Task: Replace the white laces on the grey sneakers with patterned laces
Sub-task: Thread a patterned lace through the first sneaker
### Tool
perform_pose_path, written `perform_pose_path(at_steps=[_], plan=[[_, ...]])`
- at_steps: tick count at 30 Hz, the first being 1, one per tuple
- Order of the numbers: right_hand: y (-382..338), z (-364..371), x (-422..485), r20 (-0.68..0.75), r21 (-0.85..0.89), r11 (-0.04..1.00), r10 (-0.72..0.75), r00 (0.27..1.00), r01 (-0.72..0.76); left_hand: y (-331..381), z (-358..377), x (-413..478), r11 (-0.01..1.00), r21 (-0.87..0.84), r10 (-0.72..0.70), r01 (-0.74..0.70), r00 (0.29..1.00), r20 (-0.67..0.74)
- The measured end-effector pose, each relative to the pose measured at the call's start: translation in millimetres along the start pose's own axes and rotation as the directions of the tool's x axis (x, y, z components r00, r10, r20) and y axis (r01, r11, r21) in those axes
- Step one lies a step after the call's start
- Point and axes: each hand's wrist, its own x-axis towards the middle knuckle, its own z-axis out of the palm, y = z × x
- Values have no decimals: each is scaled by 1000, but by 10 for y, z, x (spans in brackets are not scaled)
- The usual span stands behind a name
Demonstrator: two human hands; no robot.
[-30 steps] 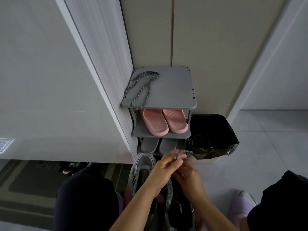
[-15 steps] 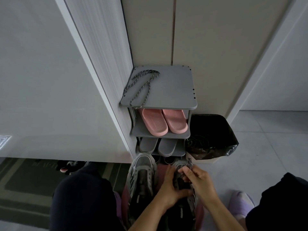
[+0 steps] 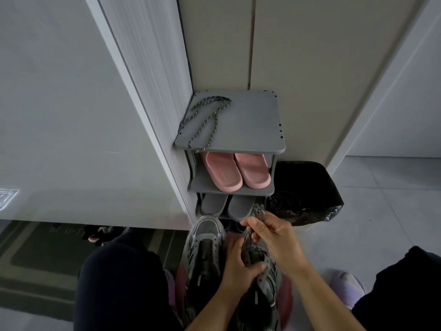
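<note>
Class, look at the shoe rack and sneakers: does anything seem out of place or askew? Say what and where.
A patterned lace lies loosely looped on the shoe rack's top shelf, its ends drooping over the front edge. Beside the rack, a black bag sags crumpled. Nothing looks damaged or spilled.

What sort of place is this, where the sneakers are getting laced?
Most likely a home entryway. A grey shoe rack stands in the wall corner with pink slippers on its middle shelf, a mat lies on the floor at left, and a lined bin sits beside the rack.
</note>
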Motion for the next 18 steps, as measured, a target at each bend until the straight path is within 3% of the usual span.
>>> perform_pose_path(at_steps=[3, 10, 12, 15, 18], plan=[[-22, -106, 56, -65, 2, 998, 57, 996, -57, 102, -74, 45, 998, 1, 62, -62, 992, -111], [-37, -415, 153, -355, -140, 987, 30, 935, -85, 526, -405, 160, 990, -70, 110, -120, 985, -132], [-99, -495, 180, -406, -44, 996, 51, 913, -75, 530, -492, 217, 995, -36, 86, -90, 990, -109], [-245, -564, 197, -355, 146, 989, 80, 932, -29, 507, -512, 205, 997, 69, 25, -24, 1000, -9], [-303, -527, 180, -193, -22, 999, 24, 981, -29, 555, -450, 123, 978, 63, 206, -201, 975, -87]])
